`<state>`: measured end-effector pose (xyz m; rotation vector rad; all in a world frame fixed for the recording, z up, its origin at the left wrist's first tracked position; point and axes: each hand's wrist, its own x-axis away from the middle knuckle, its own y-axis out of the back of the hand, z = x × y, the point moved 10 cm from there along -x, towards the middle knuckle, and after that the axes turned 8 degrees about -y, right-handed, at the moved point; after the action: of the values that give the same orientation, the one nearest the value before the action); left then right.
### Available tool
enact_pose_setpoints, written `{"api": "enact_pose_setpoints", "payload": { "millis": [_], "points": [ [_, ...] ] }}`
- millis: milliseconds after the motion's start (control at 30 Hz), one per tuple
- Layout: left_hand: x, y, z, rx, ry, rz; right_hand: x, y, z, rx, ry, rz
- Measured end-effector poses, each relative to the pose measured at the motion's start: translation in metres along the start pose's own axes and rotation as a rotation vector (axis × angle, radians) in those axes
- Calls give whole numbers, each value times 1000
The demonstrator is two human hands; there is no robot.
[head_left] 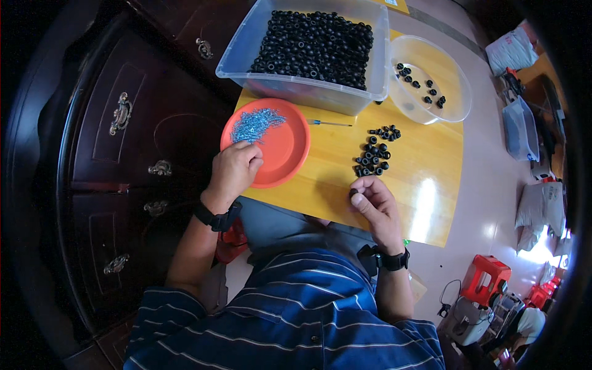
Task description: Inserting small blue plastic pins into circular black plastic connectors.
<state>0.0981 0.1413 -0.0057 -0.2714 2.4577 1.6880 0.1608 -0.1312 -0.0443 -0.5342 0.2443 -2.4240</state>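
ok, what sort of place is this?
Likely a room in a home, doubling as a small-parts workspace: dark cabinet with ornate handles beside a yellow table bearing a clear bin of black parts.

Navy white-striped shirt (pixel 285 317), black wrist straps (pixel 216 217)

White glare on yellow tabletop (pixel 425 206); rim dark, bent.

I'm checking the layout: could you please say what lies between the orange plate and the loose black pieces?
In the head view, a slim tool lies on the table.
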Motion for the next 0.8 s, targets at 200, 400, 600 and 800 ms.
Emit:
{"api": "enact_pose_setpoints", "payload": {
  "millis": [200, 400, 600, 800],
  "points": [
    [-2, 5, 5, 113, 119, -19, -2, -21, -14, -243, -99, 199],
    [-2, 0, 0, 68, 16, -21, -3, -17, -19, -294, -122, 169],
    [-6, -3, -4, 39, -26, -39, -3, -15, -24, -429, -167, 193],
    [-4, 9, -7, 10, -29, -119, -2, -19, -20, -616, -130, 309]
  ]
}}
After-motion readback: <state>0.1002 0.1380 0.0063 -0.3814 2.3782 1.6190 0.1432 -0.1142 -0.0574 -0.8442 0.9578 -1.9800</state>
